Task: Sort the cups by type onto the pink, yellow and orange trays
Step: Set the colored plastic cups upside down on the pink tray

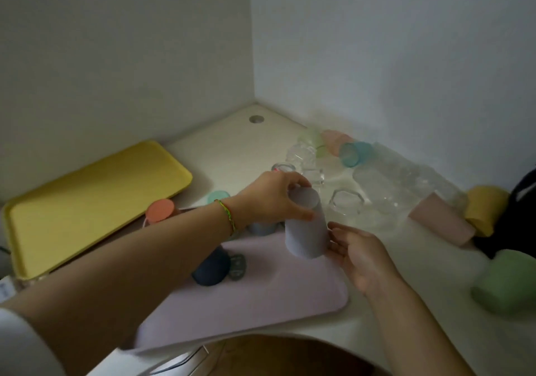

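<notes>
My left hand (268, 198) grips the base of an upside-down pale lilac cup (306, 230) above the pink tray (275, 294). My right hand (359, 255) touches the cup's right side with relaxed fingers. On the pink tray stand an orange cup (159, 210), a teal cup (218, 196), a grey-blue cup (262, 227) and a dark blue cup (211, 268), partly hidden by my left arm. The yellow tray (87, 198) lies bare at the left. No orange tray is in view.
Several clear glass and plastic cups (345, 201) crowd the table's back right with green, pink and teal cups (355, 153). A pink cup (442, 222), a yellow cup (484, 210) and a green cup (507, 283) lie at the right, by a black bag (519, 210). Walls close the corner.
</notes>
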